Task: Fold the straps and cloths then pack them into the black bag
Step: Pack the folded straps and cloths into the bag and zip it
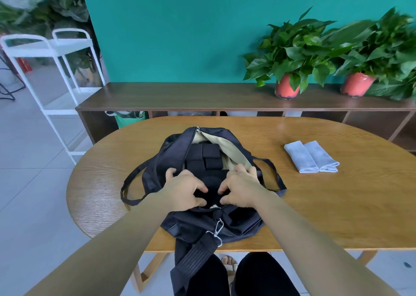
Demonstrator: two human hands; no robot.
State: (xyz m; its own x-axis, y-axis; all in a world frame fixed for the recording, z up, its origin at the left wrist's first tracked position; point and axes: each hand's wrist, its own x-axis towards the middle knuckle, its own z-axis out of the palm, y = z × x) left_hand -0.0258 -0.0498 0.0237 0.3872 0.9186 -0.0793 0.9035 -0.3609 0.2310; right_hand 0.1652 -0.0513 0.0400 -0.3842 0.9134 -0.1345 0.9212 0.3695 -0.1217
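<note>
Our left grip [184,190] and right grip [239,188] both clutch a folded black strap [211,184] in the open black bag [177,147]. Folded grey cloths [311,156] lie rightward on the tabletop [337,205], nearest our right grip.

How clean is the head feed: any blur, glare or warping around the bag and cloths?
Head view: black bag, folded grey cloths and table are sharp, evenly lit, no glare; the black strap bundle gripped by the left hand and right hand blends into the dark bag; the far-right potted plant is motion-blurred; the wide-angle lens bows the table edge.
</note>
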